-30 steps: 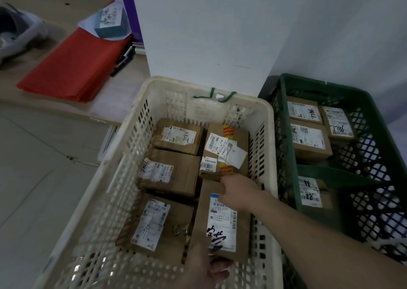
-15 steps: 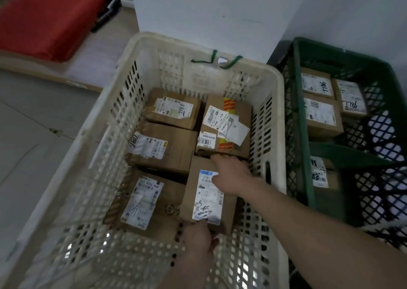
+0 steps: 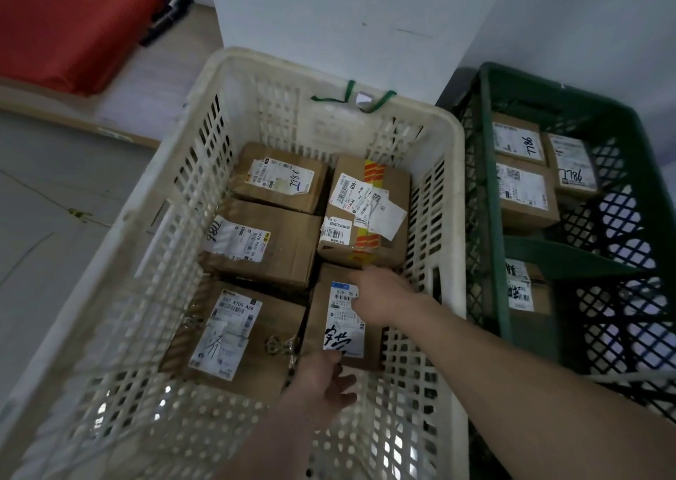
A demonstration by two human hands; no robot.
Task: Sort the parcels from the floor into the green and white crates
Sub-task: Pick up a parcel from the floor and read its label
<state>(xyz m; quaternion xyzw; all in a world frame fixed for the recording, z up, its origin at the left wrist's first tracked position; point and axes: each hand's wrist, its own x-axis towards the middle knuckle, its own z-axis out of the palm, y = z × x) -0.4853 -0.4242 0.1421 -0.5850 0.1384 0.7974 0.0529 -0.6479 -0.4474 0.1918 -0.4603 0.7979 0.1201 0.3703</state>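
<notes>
At far left the red mat [image 3: 73,29] and the bare floor [image 3: 44,223] have slid towards the frame's edge, because we have bent lower over the white crate [image 3: 453,223]. That lean goes with the real change. The parcel [image 3: 342,324] with black handwriting on its label, which we held above the crate's front right corner a second ago, has come down and now lies flat on the crate bottom. Four other parcels [image 3: 270,245] already lie there, one just beside it on the left and a taped one meeting its far end. The white crate now holds five, so we judge this placement as good as done, with only the letting-go left.

Our left hand [image 3: 322,379] is at the parcel's near end, reaching in over the front wall with the wrist low. Its grip is apart: the fingers [image 3: 345,382] fan out loosely, and only the thumb side seems to touch the cardboard edge. Our right hand [image 3: 382,296] comes in from the lower right on a long, nearly straight forearm and lies over the parcel's far end. Its grip looks clamped there, fingers hooked down over the far edge and the forefinger lying along it; the fingertips are hidden.

Further right, the green crate [image 3: 492,201] stands right beside the white one with labelled boxes [image 3: 523,194] inside, and neither hand is near it.
</notes>
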